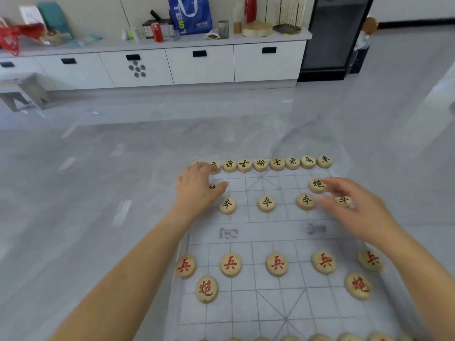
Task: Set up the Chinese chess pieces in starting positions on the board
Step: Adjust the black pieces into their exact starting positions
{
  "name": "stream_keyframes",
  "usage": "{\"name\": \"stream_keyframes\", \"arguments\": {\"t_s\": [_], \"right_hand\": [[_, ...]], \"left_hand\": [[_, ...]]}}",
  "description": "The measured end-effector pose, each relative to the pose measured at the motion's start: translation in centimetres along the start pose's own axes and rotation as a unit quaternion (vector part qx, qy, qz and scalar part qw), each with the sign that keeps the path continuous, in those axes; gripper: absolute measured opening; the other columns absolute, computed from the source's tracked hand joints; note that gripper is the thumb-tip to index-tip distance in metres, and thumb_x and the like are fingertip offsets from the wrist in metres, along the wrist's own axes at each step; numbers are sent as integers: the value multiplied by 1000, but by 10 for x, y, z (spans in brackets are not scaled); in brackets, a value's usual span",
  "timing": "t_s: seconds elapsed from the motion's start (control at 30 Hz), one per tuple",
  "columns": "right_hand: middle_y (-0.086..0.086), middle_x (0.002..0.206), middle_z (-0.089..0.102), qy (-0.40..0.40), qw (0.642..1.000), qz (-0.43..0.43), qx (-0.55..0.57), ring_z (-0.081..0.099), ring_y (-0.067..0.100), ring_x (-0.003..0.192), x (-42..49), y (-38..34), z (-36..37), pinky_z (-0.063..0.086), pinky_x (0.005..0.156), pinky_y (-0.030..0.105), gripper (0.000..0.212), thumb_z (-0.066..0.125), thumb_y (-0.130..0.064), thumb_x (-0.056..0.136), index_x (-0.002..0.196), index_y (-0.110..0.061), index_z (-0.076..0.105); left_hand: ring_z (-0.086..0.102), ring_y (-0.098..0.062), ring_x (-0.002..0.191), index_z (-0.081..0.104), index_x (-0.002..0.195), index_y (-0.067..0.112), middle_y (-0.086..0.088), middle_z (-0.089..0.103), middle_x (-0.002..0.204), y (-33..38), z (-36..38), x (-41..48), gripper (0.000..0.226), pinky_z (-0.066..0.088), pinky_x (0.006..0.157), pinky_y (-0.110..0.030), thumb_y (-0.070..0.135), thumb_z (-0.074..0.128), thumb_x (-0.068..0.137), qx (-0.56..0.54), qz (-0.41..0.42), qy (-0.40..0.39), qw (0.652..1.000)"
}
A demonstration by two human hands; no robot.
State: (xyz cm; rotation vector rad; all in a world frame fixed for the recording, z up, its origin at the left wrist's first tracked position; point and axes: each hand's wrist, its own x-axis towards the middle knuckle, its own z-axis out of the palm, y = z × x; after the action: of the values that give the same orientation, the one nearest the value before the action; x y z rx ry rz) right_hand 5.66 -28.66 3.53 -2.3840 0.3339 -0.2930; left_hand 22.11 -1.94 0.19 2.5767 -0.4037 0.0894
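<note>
Here the board (268, 231) lies on the grey floor (98, 193), black pieces (261, 164) lined along its twelve o'clock edge, red pieces (277, 264) toward six. The left hand (199, 190) covers the eleven o'clock corner; whether it grips anything cannot be told. The right hand (357, 212), fingers loosely spread and holding nothing, hovers at two o'clock over a black soldier (343, 200).

Pale matt wooden pieces (266, 203), thin translucent plastic board (248, 306), glossy tiled floor (98, 193)
</note>
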Motion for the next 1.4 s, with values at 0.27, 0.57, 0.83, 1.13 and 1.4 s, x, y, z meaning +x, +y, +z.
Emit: {"name": "stream_keyframes", "arguments": {"t_s": [0.27, 0.57, 0.83, 1.13, 1.4], "right_hand": [[-41, 101, 55, 90, 993, 43, 57, 55, -2, 97, -38, 48, -24, 36, 90, 10, 32, 43, -79, 65, 89, -60, 54], [-11, 102, 64, 42, 981, 13, -187, 55, 21, 106, -48, 47, -24, 15, 99, 39, 59, 29, -72, 76, 109, -35, 60], [-7, 93, 68, 58, 957, -10, -284, 63, 27, 95, -53, 60, -16, 15, 97, 40, 55, 32, -68, 80, 104, -31, 64], [-6, 92, 68, 55, 951, -18, -304, 64, 26, 94, -54, 64, -12, 17, 97, 42, 53, 32, -67, 81, 103, -31, 65], [-10, 89, 67, 54, 949, -16, -311, 65, 22, 91, -54, 65, -9, 18, 97, 44, 54, 31, -67, 80, 102, -32, 65]], "left_hand": [[34, -21, 128, 53, 125, 30, 7, 46, 136, 46, 38, 48, 51, 25, 101, -41, 47, 62, 79, 77, 21, -40, 996], [35, -22, 127, 52, 126, 31, 4, 48, 135, 42, 42, 64, 56, 25, 101, -45, 59, 58, 78, 111, -16, -86, 990], [41, -23, 121, 50, 127, 33, 4, 50, 131, 35, 47, 63, 57, 26, 99, -45, 61, 58, 78, 109, -16, -81, 991], [40, -23, 124, 50, 127, 34, 2, 48, 134, 38, 51, 67, 59, 23, 100, -47, 63, 58, 77, 117, -18, -78, 990], [33, -18, 127, 52, 123, 39, 8, 46, 134, 59, 63, 72, 59, 21, 104, -44, 68, 59, 72, 114, 53, -79, 989]]}}
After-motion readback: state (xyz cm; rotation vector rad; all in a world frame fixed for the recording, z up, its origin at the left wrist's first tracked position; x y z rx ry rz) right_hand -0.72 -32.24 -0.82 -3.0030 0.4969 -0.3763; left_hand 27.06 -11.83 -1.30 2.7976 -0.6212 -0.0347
